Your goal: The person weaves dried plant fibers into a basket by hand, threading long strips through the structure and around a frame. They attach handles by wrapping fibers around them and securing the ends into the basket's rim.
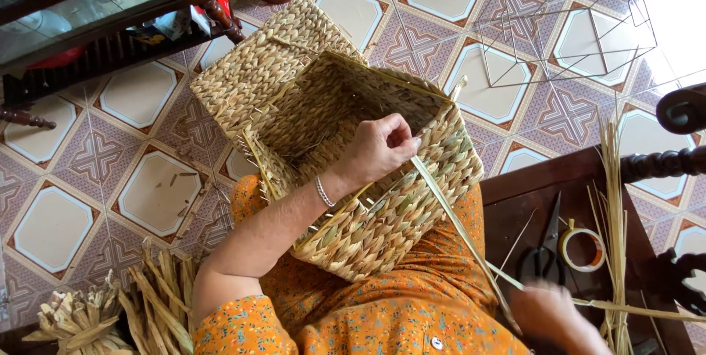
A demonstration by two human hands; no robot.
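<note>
A square woven straw basket [309, 98] rests on my lap, its open top tilted toward me. My left hand [379, 148] grips the near rim of the basket, fingers curled over the edge where a long flat straw strand [460, 234] comes out. The strand runs down to the right to my right hand [548, 314], which is blurred and pinches the strand low at the frame's bottom. A second strand [632, 309] trails off to the right from that hand.
Black scissors [544, 256] and a roll of tape [581, 247] lie on a dark wooden seat [515, 208] at right, beside loose straw stalks [612, 201]. Wire frames [566, 24] sit on the tiled floor. Dried straw bundles [140, 303] lie at lower left. A glass cabinet [88, 9] stands upper left.
</note>
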